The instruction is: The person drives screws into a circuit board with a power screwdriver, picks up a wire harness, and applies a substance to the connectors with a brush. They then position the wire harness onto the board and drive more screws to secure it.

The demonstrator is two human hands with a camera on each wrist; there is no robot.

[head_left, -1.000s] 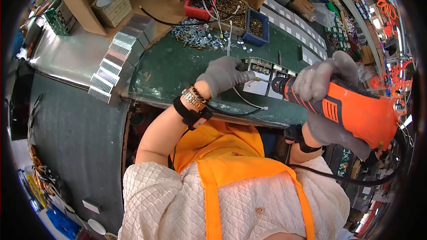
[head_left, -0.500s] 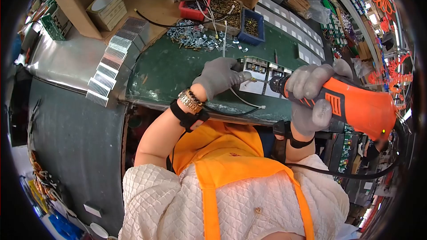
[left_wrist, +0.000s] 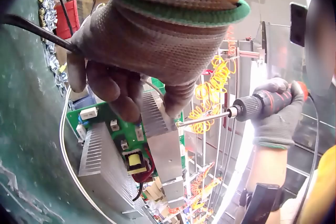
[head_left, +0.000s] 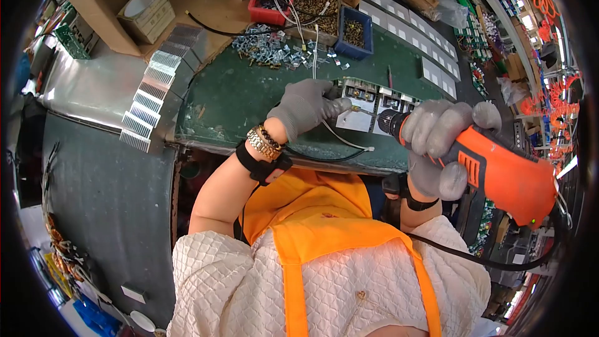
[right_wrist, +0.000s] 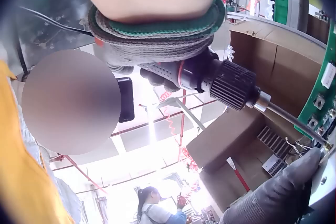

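In a grey glove, my left hand [head_left: 302, 109] is at a green circuit board [left_wrist: 97, 111] with finned metal heat sinks. Its thumb and fingers pinch the finned top of one heat sink [left_wrist: 164, 155]; another heat sink [left_wrist: 107, 163] stands to its left in the left wrist view. My gloved right hand [head_left: 433, 131] grips an orange corded power screwdriver [head_left: 505, 175], held nearly level. Its long bit [left_wrist: 207, 118] reaches the heat sink's edge beside my left thumb. In the right wrist view, a left fingertip [right_wrist: 310, 161] lies right at the bit's end.
Loose metal clips [head_left: 268, 47] lie beyond the board, near a blue bin [head_left: 350, 51] and a red bin [head_left: 265, 17]. Stacked heat sinks [head_left: 150, 97] stand at left. A white cable [head_left: 340, 137] runs beside my left hand. Pale flat parts [head_left: 440, 78] line the right.
The screwdriver's rear end has swung lower in the head view. My right hand's lower fingers, stretched along the tool earlier, are now curled in. My left hand stays at the board.
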